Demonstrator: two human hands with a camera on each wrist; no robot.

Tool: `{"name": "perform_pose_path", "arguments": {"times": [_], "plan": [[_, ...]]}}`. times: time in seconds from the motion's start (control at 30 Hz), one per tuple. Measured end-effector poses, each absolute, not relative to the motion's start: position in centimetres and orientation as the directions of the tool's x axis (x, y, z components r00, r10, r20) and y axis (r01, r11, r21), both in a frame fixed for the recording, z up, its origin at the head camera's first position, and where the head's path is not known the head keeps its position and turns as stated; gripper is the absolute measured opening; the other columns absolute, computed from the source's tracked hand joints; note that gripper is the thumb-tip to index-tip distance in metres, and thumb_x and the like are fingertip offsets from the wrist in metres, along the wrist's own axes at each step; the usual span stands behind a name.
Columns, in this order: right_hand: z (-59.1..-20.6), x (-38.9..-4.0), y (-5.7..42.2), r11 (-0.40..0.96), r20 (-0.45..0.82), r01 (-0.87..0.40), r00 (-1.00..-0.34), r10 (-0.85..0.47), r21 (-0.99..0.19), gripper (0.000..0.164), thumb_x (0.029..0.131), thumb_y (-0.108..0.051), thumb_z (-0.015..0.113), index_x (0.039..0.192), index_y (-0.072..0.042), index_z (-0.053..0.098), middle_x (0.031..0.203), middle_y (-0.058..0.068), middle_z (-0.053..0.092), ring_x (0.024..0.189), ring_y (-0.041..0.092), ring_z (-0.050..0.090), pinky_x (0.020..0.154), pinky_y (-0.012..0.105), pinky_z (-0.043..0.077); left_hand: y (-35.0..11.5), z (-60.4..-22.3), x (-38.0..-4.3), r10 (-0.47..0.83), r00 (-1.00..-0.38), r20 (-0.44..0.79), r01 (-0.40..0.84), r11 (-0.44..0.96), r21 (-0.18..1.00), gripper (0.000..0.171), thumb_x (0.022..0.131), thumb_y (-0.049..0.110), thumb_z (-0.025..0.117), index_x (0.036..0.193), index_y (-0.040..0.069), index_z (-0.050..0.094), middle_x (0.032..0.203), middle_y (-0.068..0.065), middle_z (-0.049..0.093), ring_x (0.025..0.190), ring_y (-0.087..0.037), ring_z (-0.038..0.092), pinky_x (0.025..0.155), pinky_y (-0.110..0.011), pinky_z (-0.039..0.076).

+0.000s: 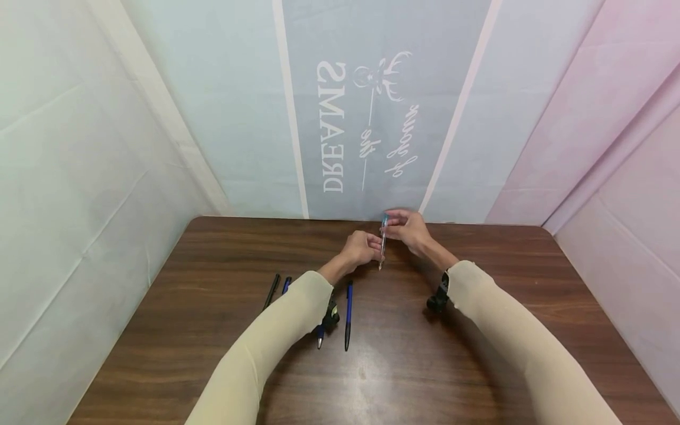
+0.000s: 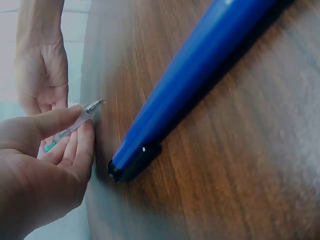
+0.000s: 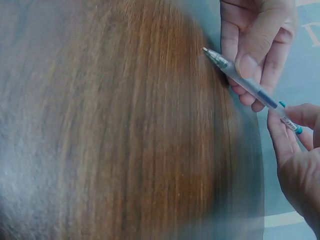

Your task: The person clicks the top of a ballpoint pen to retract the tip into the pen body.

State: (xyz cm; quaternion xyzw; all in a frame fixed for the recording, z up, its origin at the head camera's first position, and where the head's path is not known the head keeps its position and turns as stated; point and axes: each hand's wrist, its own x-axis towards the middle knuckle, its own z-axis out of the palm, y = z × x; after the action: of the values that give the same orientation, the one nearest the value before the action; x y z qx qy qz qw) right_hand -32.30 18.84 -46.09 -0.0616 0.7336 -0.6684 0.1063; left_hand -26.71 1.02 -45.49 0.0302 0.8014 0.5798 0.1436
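Near the far edge of the table, both hands hold one clear pen (image 1: 383, 241) with a teal end. My left hand (image 1: 361, 248) pinches the barrel close to the metal tip, thumb on one side and fingers on the other. At the teal end, my right hand (image 1: 408, 230) grips the pen between thumb and fingers. The right wrist view shows the pen (image 3: 242, 78) slanted, its tip pointing away from the right hand (image 3: 300, 145). A blue pen (image 1: 348, 316) with a black grip lies nearer me; it looms large in the left wrist view (image 2: 185, 75).
Left of the left sleeve (image 1: 281, 319) lie a black pen (image 1: 271, 291) and the top of a blue pen (image 1: 287, 284). A metal pen tip (image 1: 320, 341) pokes out below that sleeve. Behind the wooden table (image 1: 404, 366) hangs a printed cloth (image 1: 441, 106).
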Motion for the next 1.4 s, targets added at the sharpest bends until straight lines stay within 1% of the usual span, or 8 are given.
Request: {"name": "perform_pose_path", "arguments": {"times": [0.23,0.5,0.67,0.83,0.9,1.0,1.17,1.4], "plan": [[-45.6,-32.3,18.6,0.063,-0.078,0.063,-0.961,-0.265,-0.996,0.059,0.092,0.018,0.068,0.149,0.012,0.051,0.110,0.022,0.069,0.090,0.016,0.075,0.086,0.030,0.064,0.8,-45.4,-26.6,0.241,-0.944,-0.224,-0.178,0.196,0.964,0.031,0.084,-0.016,0.079,0.114,-0.011,0.071,0.099,-0.017,0.077,0.079,-0.011,0.070,0.075,-0.022,0.062],[-45.1,-32.2,18.9,0.036,-0.133,0.129,-0.950,-0.284,-0.991,0.055,0.099,0.014,0.062,0.152,0.008,0.050,0.125,0.033,0.067,0.094,0.015,0.075,0.089,0.030,0.063,0.9,-44.6,-26.3,0.297,-0.895,-0.331,-0.358,-0.040,0.933,0.040,0.091,-0.021,0.068,0.130,-0.016,0.061,0.122,-0.033,0.070,0.090,-0.023,0.077,0.088,-0.034,0.065],[-44.8,-31.8,18.8,-0.003,-0.153,0.161,-0.941,-0.303,-0.987,0.055,0.101,0.012,0.060,0.154,0.008,0.047,0.124,0.030,0.066,0.096,0.017,0.075,0.090,0.031,0.063,0.9,-44.6,-26.0,0.311,-0.889,-0.337,-0.370,-0.053,0.927,0.042,0.093,-0.020,0.067,0.134,-0.016,0.060,0.123,-0.032,0.071,0.091,-0.021,0.077,0.089,-0.034,0.064],[-44.6,-31.4,18.6,-0.027,-0.167,0.185,-0.932,-0.321,-0.982,0.054,0.102,0.011,0.059,0.154,0.008,0.046,0.110,0.017,0.072,0.097,0.020,0.075,0.091,0.033,0.063,0.8,-44.5,-25.5,0.317,-0.887,-0.336,-0.375,-0.070,0.924,0.042,0.094,-0.017,0.068,0.135,-0.017,0.059,0.125,-0.033,0.070,0.093,-0.021,0.078,0.089,-0.034,0.064],[-44.5,-31.2,18.5,-0.036,-0.172,0.195,-0.929,-0.327,-0.980,0.053,0.102,0.010,0.058,0.154,0.008,0.046,0.110,0.016,0.072,0.098,0.021,0.075,0.092,0.033,0.063,0.7,-44.4,-25.3,0.316,-0.887,-0.337,-0.379,-0.078,0.922,0.042,0.094,-0.016,0.069,0.135,-0.017,0.059,0.126,-0.033,0.069,0.093,-0.021,0.078,0.089,-0.033,0.064],[-44.4,-31.0,18.6,-0.034,-0.177,0.200,-0.922,-0.344,-0.979,0.053,0.104,0.009,0.057,0.155,0.008,0.045,0.120,0.024,0.068,0.102,0.023,0.075,0.095,0.034,0.062,0.6,-44.1,-24.9,0.313,-0.886,-0.342,-0.384,-0.085,0.919,0.043,0.093,-0.015,0.071,0.135,-0.016,0.060,0.123,-0.031,0.071,0.091,-0.020,0.078,0.088,-0.033,0.064],[-44.1,-30.6,18.8,-0.034,-0.190,0.217,-0.911,-0.366,-0.976,0.051,0.106,0.007,0.055,0.156,0.007,0.044,0.140,0.038,0.053,0.113,0.029,0.072,0.099,0.035,0.060,0.6,-43.8,-24.4,0.319,-0.887,-0.334,-0.380,-0.095,0.920,0.043,0.093,-0.014,0.073,0.134,-0.017,0.060,0.116,-0.027,0.075,0.090,-0.019,0.078,0.088,-0.034,0.064],[-43.8,-30.0,19.0,-0.034,-0.200,0.232,-0.894,-0.401,-0.972,0.051,0.107,0.005,0.053,0.157,0.007,0.042,0.137,0.036,0.055,0.116,0.031,0.071,0.102,0.036,0.059,0.4,-43.6,-23.7,0.329,-0.884,-0.333,-0.384,-0.101,0.918,0.044,0.092,-0.015,0.073,0.134,-0.018,0.060,0.109,-0.024,0.078,0.089,-0.019,0.078,0.087,-0.035,0.065]]}}
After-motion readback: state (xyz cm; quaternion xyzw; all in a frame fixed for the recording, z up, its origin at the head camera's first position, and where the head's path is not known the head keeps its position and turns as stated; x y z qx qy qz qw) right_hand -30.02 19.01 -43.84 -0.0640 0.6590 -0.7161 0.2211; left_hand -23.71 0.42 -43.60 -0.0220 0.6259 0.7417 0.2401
